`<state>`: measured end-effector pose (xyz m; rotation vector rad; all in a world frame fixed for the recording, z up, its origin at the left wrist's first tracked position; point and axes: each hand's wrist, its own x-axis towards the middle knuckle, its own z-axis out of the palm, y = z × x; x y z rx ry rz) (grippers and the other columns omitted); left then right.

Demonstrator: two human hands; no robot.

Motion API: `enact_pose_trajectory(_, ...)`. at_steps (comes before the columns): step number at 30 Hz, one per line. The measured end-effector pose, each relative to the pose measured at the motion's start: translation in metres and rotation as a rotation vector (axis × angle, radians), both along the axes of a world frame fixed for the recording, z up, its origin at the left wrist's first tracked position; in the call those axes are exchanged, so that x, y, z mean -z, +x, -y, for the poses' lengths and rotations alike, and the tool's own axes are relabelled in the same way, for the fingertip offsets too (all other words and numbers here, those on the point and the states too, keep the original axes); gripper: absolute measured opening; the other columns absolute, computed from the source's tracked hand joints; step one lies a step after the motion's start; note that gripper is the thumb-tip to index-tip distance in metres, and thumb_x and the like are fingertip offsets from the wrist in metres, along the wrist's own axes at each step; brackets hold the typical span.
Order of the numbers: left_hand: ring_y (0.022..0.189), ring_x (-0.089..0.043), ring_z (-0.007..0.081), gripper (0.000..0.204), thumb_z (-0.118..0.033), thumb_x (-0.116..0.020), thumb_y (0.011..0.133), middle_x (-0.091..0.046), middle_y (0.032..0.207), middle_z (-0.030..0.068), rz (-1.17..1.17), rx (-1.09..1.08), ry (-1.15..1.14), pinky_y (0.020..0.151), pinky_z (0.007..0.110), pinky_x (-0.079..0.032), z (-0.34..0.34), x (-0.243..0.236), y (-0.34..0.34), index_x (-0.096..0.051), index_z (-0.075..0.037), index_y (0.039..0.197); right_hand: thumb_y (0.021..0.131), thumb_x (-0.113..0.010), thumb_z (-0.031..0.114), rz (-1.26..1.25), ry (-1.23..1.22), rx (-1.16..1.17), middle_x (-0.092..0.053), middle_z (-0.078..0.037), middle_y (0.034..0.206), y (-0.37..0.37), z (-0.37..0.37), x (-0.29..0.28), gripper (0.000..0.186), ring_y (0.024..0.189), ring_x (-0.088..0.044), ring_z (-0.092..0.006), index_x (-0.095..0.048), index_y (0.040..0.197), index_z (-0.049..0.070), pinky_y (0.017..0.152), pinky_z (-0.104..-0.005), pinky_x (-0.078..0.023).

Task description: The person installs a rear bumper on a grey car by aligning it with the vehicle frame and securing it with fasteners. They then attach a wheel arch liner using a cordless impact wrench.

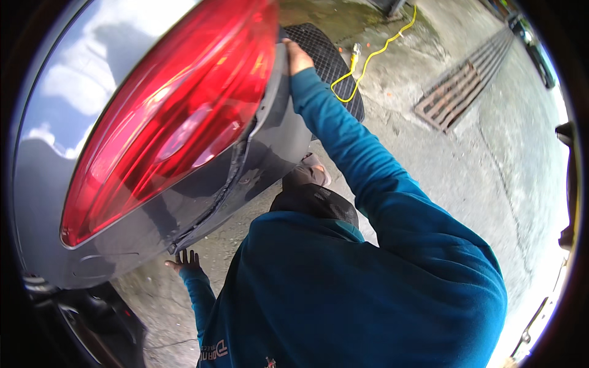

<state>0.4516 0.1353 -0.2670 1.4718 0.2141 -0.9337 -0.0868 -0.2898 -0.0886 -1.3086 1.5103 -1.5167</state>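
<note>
A grey car bumper (270, 147) curves around below a large red tail light (178, 122). Along the seam between bumper and body, a dark gap (236, 162) shows, so the bumper's edge stands partly away. My right hand (298, 57) is closed over the bumper's far edge beside the tail light; most of its fingers are hidden behind that edge. At the near end of the seam, my left hand (185, 261) is held low by the bumper's corner, fingers spread and nothing in them. Whether its fingertips touch the bumper, I cannot tell.
Beyond the bumper lies a black ribbed mat (310, 46) with a yellow cable (368, 59) across it. A rusty drain grate (457, 89) is set in the concrete floor (454, 165). A dark car wheel area (92, 325) sits at lower left.
</note>
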Motion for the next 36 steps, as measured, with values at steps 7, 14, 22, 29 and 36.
enact_pose_trajectory(7,0.137,-0.044,0.0354,0.108,-0.096,-0.037,0.073,-0.045,0.153,0.0076,-0.126,-0.011,-0.121,0.110,0.058,-0.036,0.049,-0.030,0.016,-0.046,-0.019,0.148,0.096,-0.056,0.048,0.580,0.142,-0.168,-0.070,-0.017,0.112,0.004,-0.025,-0.036,0.056,0.102,-0.065,-0.0247,-0.068,0.119,-0.002,0.094,-0.0314,-0.047)
enact_pose_trajectory(14,0.130,-0.052,0.0361,0.093,-0.089,-0.029,0.083,-0.050,0.149,0.0062,-0.076,-0.010,-0.020,0.105,0.058,-0.043,0.046,-0.023,0.026,-0.047,-0.022,0.146,0.100,-0.045,0.025,-0.151,-0.101,-0.091,-0.068,-0.026,0.113,0.002,0.003,-0.018,0.036,0.107,-0.065,-0.0372,-0.067,0.119,0.004,0.096,-0.0403,-0.050)
enact_pose_trajectory(22,0.125,-0.054,0.0389,0.078,-0.081,-0.023,0.090,-0.052,0.146,0.0040,-0.112,0.015,0.174,0.103,0.059,-0.044,0.035,-0.013,0.032,-0.043,-0.030,0.145,0.097,-0.046,0.033,0.041,0.095,0.014,-0.065,-0.025,0.120,0.021,-0.007,-0.030,0.039,0.116,-0.061,-0.0385,-0.064,0.121,0.007,0.102,-0.0423,-0.046)
enact_pose_trajectory(29,0.122,-0.055,0.0372,0.072,-0.077,-0.027,0.093,-0.055,0.142,0.0005,0.004,0.016,0.101,0.100,0.059,-0.047,0.044,0.000,0.026,-0.047,-0.027,0.141,0.094,-0.049,0.041,0.155,0.052,0.219,-0.065,-0.025,0.118,0.025,-0.033,-0.053,0.043,0.116,-0.059,-0.0421,-0.066,0.114,0.007,0.103,-0.0446,-0.045)
enact_pose_trajectory(36,0.107,-0.060,0.0405,0.047,-0.056,-0.045,0.096,-0.058,0.129,0.0082,0.026,0.196,0.289,0.086,0.058,-0.054,0.045,-0.007,0.057,-0.052,-0.023,0.128,0.097,-0.046,0.039,0.146,-0.219,0.111,-0.059,-0.022,0.130,0.050,-0.070,-0.058,0.049,0.126,-0.050,-0.0426,-0.058,0.132,0.008,0.110,-0.0515,-0.035)
